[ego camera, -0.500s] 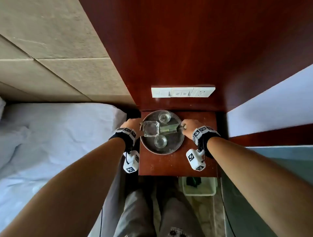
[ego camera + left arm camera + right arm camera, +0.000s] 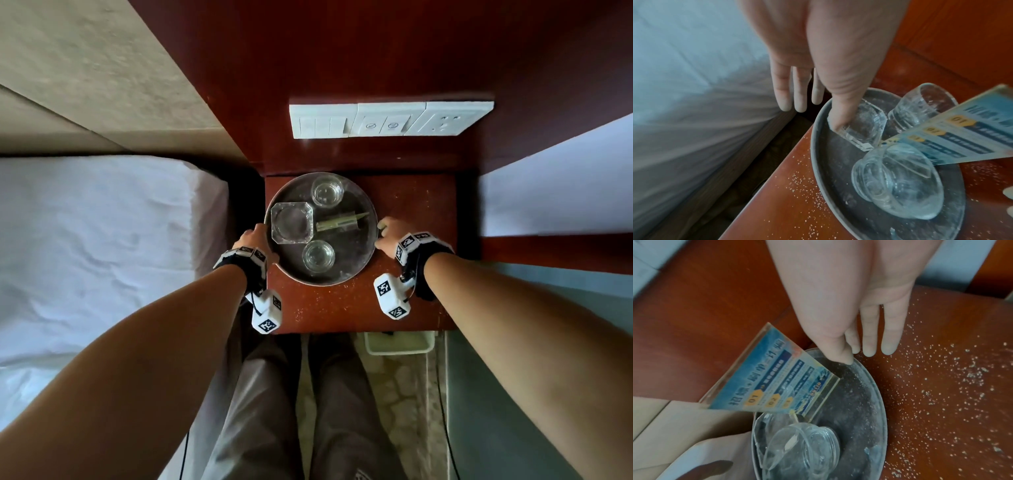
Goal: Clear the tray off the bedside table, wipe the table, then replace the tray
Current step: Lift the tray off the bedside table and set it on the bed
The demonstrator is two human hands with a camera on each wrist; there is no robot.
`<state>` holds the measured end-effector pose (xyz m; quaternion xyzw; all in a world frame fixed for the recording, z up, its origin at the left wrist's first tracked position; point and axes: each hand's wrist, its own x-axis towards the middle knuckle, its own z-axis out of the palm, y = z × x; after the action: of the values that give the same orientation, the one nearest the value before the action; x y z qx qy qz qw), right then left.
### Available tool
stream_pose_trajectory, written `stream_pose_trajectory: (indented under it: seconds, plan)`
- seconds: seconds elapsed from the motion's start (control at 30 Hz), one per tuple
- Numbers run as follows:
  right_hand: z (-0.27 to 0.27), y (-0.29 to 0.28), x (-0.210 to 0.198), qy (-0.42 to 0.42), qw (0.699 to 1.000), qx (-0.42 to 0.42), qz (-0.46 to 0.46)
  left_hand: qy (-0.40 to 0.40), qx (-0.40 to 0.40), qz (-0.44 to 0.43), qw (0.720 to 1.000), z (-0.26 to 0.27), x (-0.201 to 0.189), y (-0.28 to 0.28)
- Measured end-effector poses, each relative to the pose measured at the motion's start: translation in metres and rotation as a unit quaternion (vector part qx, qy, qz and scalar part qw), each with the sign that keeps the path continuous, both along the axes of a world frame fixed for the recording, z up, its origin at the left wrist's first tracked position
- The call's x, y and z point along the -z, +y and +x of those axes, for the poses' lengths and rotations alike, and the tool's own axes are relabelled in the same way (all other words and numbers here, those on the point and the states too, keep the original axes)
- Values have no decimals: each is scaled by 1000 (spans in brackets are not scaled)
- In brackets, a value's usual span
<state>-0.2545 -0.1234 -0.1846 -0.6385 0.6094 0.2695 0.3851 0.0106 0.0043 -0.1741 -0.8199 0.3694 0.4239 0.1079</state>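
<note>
The task is only beginning: the round tray [image 2: 363, 270] is sitting on the crumb-speckled bench [image 2: 414, 205], not yet lifted, so clearing, wiping and replacing all appear to be still ahead. The left hand [image 2: 253, 241] is pinching the tray's left rim, thumb inside and fingers hanging outside, while the right hand [image 2: 392, 236] is pinching the right rim likewise. From left to right the tray is carrying a square ashtray [image 2: 292, 222], 2 glasses [image 2: 327, 194] and a standing sign card [image 2: 342, 222].
</note>
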Motion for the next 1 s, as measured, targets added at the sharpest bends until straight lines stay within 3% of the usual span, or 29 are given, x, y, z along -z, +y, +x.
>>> stream_pose_trajectory:
  seconds: [0.23, 0.43, 0.63, 1.0]
  plan:
    - [5, -2, 43, 7, 996, 85, -6, 13, -80, 16, 997, 7, 45, -9]
    - [13, 1, 60, 34, 991, 130, -19, 23, -126, 17, 992, 7, 61, -14]
    - [8, 5, 74, 11, 988, 154, -33, 12, -140, -1, 990, 7, 74, -13]
    - [5, 2, 55, -31, 986, 161, 9, 34, -153, -15, 988, 12, 62, -4]
